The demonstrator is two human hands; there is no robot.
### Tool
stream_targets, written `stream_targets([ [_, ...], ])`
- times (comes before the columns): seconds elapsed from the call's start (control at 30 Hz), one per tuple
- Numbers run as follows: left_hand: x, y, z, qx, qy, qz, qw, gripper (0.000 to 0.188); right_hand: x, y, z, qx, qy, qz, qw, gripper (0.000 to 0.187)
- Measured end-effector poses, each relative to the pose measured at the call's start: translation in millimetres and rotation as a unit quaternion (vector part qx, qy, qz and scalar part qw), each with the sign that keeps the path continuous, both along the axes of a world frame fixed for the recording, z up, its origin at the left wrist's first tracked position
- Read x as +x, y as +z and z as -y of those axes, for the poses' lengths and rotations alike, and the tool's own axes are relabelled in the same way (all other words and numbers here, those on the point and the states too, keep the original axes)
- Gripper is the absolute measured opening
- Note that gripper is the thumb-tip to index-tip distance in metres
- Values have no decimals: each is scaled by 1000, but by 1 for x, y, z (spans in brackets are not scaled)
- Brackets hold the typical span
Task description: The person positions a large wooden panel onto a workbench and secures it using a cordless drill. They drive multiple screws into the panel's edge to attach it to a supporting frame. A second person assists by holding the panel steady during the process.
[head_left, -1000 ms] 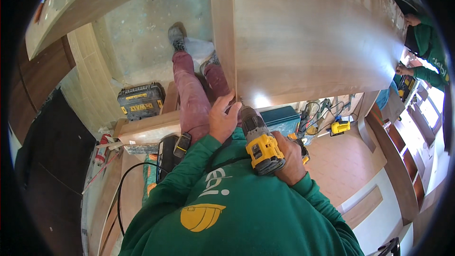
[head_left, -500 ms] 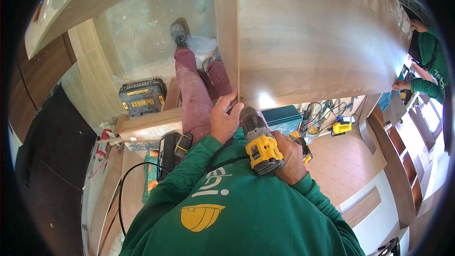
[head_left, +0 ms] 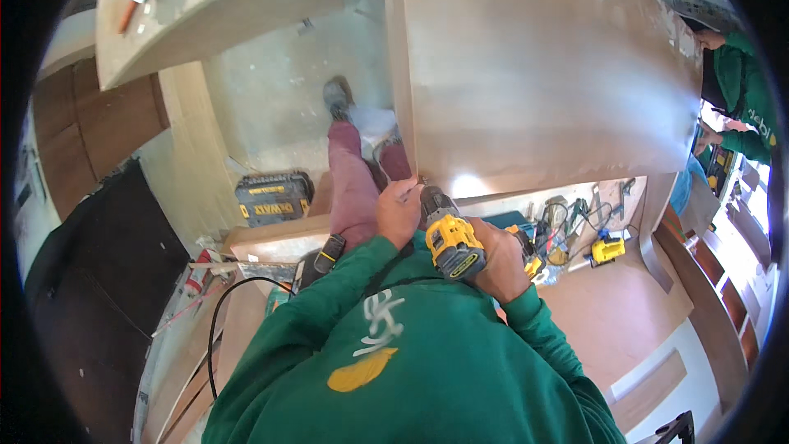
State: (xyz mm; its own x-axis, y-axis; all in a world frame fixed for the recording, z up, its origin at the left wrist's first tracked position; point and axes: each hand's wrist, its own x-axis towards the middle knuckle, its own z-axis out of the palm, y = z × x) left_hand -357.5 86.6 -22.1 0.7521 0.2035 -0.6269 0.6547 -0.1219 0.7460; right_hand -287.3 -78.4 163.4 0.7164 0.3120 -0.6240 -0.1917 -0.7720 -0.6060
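Yellow-and-black cordless drill (head_left: 452, 245) held in right hand (head_left: 500, 259)

The drill's nose is placed just beside the near corner of a broad, pale-brown wooden panel (head_left: 551, 74). The left hand (head_left: 398, 212) is kept there with fingers drawn close; whether anything is pinched cannot be told. Work at this corner is judged to be under way; no finished result can be made out. Farther left, a black hard-shell case with yellow fittings (head_left: 275, 200) is seen.

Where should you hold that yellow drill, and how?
Probably by its handle, wrapped from the right, as the right hand seems to do. The yellow drill points its chuck forward toward the wooden panel, so that grip stays behind it. The hand hides the handle.
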Motion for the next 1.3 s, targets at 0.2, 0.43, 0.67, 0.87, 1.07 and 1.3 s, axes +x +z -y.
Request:
stream_targets([
  [0.2,33,19,-4,-122,67,-28,990,22,-20,13,3,-28,-2,51,998,48],
  [0.43,61,-14,-29,-127,-16,-158,979,27,-32,12,-12,11,-136,99,986,42],
  [0.67,198,-26,-114,-146,148,73,975,14,-42,-2,-21,8,-220,97,971,44],
  [0.87,394,44,-348,214,300,341,865,24,-26,1,-51,-12,-262,55,964,45],
  [1.07,489,57,-489,480,-63,156,861,27,11,3,-112,-43,-261,35,964,41],
  [1.3,537,30,-513,516,-251,18,818,26,38,0,-152,-22,-336,42,941,45],
])
